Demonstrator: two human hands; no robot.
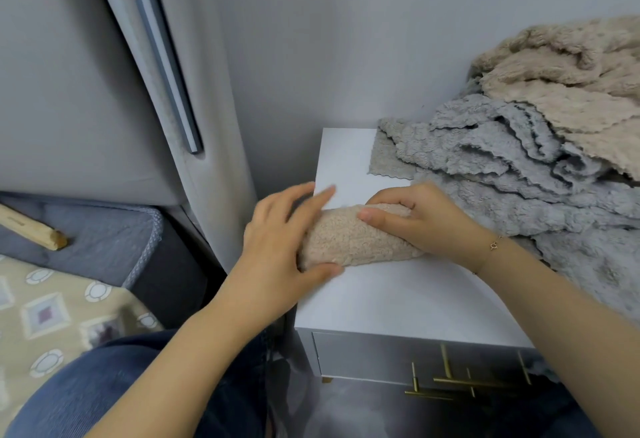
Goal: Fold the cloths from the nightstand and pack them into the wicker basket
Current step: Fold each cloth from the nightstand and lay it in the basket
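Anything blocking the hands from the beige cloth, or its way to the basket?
No: left hand and right hand both grip the folded beige cloth on the nightstand. The basket is out of view.

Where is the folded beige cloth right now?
The folded beige cloth lies on the nightstand, near its left edge, gripped between left hand and right hand.

White nightstand [381,299] bears beige rolled cloth [349,236], grey cloths [502,174]
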